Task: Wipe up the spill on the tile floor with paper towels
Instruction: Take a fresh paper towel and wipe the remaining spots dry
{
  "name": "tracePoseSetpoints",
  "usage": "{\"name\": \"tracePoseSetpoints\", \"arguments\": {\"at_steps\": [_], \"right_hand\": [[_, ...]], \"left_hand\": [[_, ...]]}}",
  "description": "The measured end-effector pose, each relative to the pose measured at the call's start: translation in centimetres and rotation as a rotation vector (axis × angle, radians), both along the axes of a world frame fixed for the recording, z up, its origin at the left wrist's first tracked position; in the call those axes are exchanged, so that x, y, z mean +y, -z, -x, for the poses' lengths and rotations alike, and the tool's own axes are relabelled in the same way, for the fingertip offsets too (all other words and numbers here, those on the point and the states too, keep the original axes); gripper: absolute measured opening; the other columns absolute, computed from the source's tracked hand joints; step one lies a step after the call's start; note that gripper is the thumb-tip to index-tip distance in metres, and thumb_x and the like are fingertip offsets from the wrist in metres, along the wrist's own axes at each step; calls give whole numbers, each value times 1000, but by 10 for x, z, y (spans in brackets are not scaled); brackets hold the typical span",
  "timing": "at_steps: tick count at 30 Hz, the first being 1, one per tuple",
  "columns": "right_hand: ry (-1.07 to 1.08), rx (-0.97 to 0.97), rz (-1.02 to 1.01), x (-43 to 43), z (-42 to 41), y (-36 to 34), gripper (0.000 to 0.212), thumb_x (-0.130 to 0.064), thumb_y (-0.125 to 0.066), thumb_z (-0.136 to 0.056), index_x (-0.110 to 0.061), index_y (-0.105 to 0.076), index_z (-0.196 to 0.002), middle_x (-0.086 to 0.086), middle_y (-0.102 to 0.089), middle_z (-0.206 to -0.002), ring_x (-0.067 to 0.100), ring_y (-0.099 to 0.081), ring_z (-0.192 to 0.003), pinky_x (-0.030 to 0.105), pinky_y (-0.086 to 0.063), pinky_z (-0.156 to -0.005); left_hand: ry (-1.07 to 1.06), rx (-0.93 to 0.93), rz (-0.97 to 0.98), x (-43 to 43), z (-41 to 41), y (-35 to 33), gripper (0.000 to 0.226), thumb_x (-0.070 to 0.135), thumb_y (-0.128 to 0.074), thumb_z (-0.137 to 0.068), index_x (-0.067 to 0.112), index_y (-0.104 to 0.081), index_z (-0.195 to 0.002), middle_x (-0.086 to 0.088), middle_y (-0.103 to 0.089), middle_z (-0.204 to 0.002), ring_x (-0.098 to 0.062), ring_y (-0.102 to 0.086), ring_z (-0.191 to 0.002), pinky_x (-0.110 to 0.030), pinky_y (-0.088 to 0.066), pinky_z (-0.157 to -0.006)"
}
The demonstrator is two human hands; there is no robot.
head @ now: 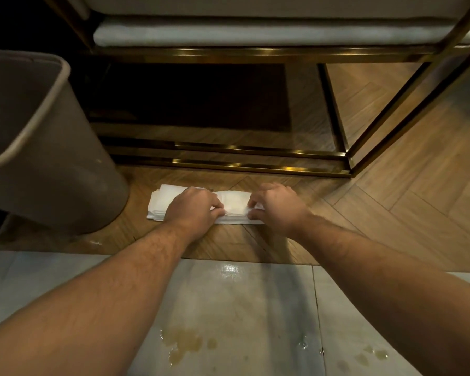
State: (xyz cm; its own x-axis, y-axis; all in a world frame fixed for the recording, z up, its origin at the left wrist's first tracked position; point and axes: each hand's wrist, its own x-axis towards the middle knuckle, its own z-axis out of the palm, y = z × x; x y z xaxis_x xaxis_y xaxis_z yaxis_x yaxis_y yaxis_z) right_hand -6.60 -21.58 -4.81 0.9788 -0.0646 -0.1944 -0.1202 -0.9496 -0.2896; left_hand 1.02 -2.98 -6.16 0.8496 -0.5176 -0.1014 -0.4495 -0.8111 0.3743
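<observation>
A white stack of folded paper towels [234,204] lies on the wood-pattern floor in front of a brass-framed piece of furniture. My left hand [193,208] rests on the stack's left half, its fingers curled onto the top sheets. My right hand [273,206] pinches the towels at the stack's right end. A yellowish spill [185,344] spreads over the grey tile floor [228,308] near me, between my forearms, with smaller drops [375,354] further right.
A grey waste bin [46,147] stands tilted at the left, close to the towels. The brass frame [255,165] and its low bars run just beyond the stack. Wood-pattern floor [418,191] stretches to the right.
</observation>
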Motion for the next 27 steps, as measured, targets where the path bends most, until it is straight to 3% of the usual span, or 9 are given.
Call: {"name": "tracePoseSetpoints", "arguments": {"at_steps": [8, 13, 15, 17, 20, 22, 24, 27], "right_hand": [[44, 33, -120, -5, -6, -6, 19, -32, -70, -94, -20, -78, -107, -1, -72, -113, 18, -62, -104, 34, -53, -85], [117, -84, -45, 2, -4, -4, 52, -57, -70, -87, -25, -67, -127, -1, -65, -121, 21, -56, -115, 43, -49, -96], [128, -219, -23, 7, -2, -6, 40, -50, -66, -93, -24, -70, -122, -1, -64, -112, 19, -57, -108, 38, -48, -87], [168, -345, -51, 11, -3, -15, 26, -41, -62, -98, -22, -74, -110, -2, -61, -97, 15, -56, -91, 27, -41, -68], [313, -408, -289, 25, -4, -41, 21, -34, -58, -102, -22, -75, -100, -10, -64, -83, 6, -57, -73, 22, -37, -57], [419, -389, -534, 35, -2, -60, 20, -26, -56, -103, -22, -73, -114, -9, -72, -94, 6, -66, -83, 22, -51, -63], [484, -347, -787, 44, 5, -79, 27, -13, -55, -102, -19, -68, -124, -1, -74, -105, 15, -73, -92, 32, -63, -70], [555, -307, -1092, 54, 23, -104, 28, -6, -60, -98, -17, -67, -123, 5, -76, -104, 21, -76, -90, 35, -64, -68]], "left_hand": [[-41, 152, 60, -2, -9, -11, 20, 35, -67, -92, 25, -78, -105, 2, -72, -118, -20, -57, -110, -44, -52, -93], [-14, -72, 189, -3, -4, -23, 20, 36, -66, -93, 27, -76, -107, 7, -71, -111, -15, -54, -109, -34, -43, -89], [1, -142, 267, -2, 1, -31, 19, 36, -64, -93, 27, -76, -106, 9, -70, -104, -13, -52, -103, -31, -44, -82], [-16, -168, 354, -1, 6, -41, 20, 36, -63, -95, 25, -76, -107, 9, -68, -100, -12, -53, -99, -34, -50, -78], [-27, -156, 534, -2, 17, -59, 21, 30, -65, -94, 21, -75, -109, 7, -69, -101, -10, -60, -95, -35, -56, -78], [23, -146, 639, -4, 28, -73, 21, 26, -67, -93, 18, -75, -110, 5, -71, -104, -7, -63, -98, -32, -57, -83], [58, -167, 716, -2, 41, -85, 20, 24, -66, -94, 15, -76, -109, 3, -73, -109, -5, -63, -103, -32, -55, -88], [-68, -129, 761, 6, 52, -104, 26, 32, -58, -98, 23, -72, -117, 5, -66, -126, -9, -56, -116, -34, -52, -92]]}}
